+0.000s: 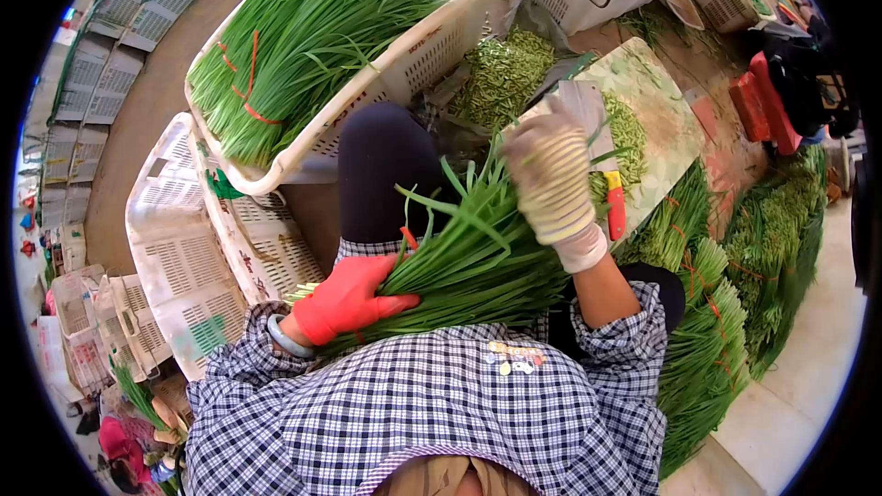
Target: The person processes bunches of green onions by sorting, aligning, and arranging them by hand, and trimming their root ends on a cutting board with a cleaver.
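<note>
Across my lap lies a bundle of long green garlic chives [478, 262]. My left hand [354, 298], in a red glove, is wrapped around its left part, with pale stalk ends poking out behind the wrist. My right hand [551, 174], in a striped white and yellow glove, is over the bundle's upper right side. Motion smears its fingers, so their grip is unclear. Just past it, a knife with a red and yellow handle [616, 207] rests on a cutting board [657, 101]. Short cut stalk pieces [627, 136] lie beside the blade.
At upper left, a white crate [386, 83] holds chives tied with red bands. A bag of cut pieces [505, 78] stands behind the board. Tied chive bundles [707, 331] lie on the floor at right. An emptier white crate [184, 248] leans at left.
</note>
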`<state>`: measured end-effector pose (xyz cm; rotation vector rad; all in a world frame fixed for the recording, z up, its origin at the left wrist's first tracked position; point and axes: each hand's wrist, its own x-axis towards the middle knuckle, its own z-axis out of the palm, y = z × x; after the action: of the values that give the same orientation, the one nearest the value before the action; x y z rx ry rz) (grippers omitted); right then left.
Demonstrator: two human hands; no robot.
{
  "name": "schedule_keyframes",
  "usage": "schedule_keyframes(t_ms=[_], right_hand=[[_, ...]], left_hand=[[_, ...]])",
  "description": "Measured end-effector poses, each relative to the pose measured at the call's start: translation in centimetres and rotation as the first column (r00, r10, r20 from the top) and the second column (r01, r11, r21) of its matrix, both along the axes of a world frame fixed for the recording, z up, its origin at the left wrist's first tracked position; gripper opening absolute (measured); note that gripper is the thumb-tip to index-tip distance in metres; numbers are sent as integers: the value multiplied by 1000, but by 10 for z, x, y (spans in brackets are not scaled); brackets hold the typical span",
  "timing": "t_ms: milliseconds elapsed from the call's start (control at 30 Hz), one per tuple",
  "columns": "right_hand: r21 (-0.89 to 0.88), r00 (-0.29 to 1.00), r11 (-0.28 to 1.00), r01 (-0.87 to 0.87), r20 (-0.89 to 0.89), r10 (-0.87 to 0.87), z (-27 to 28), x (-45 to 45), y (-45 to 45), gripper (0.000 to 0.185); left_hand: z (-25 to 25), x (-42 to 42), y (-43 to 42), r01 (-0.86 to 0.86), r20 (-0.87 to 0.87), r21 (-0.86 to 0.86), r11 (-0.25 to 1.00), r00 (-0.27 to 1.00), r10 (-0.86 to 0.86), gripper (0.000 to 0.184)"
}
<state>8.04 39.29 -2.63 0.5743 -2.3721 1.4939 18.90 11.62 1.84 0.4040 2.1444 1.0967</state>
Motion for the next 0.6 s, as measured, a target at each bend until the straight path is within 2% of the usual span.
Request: schedule_keyframes(t_ms=[33,67,100,133,167,233,267,300,333,367,433,467,500,600], right_hand=[[-210,962,971,114,269,-55,4,-4,16,13],[-407,864,859,310,498,-76,8,-7,31,17],[-167,882,930,329,407,-239,21,-17,51,24],[85,876,919,386,278,-394,33,-26,71,32],[336,878,813,476,-132,-459,35,-31,85,39],[291,812,764,576,-311,-494,53,-29,100,41],[272,779,742,612,-368,-508,62,-26,106,42],[132,783,791,597,-310,-540,65,-16,113,38],[-15,784,811,585,-248,-569,66,-1,119,34],[-15,766,791,612,-236,-598,67,16,122,34],[-231,830,802,551,246,-500,69,45,121,23],[-134,814,819,558,280,-509,70,55,119,20],[-127,828,851,509,341,-445,63,64,123,21],[-199,793,864,462,528,-303,52,80,114,21]], left_hand=[[-1,0,0,3,1,10,1000,1000,-3,52],[0,0,0,-12,10,5,1000,1000,12,51],[0,0,-1,-26,20,-3,1000,999,27,50],[0,1,-1,-22,22,-2,1000,1000,22,50],[-1,1,-1,-50,21,30,998,999,49,50],[-4,0,-5,-64,23,60,996,998,62,49],[-9,-2,-9,-199,171,125,972,969,176,49],[-13,-2,-15,-332,328,160,929,906,267,49],[-16,-1,-20,-307,337,152,940,910,243,49],[-17,-1,-26,-375,342,160,913,889,305,48],[-20,-9,-41,-499,341,173,849,839,424,48],[-20,-13,-47,-480,320,243,843,860,397,47],[-24,-17,-55,-454,313,234,860,872,376,47],[-29,-24,-74,-584,251,268,766,810,530,46]])
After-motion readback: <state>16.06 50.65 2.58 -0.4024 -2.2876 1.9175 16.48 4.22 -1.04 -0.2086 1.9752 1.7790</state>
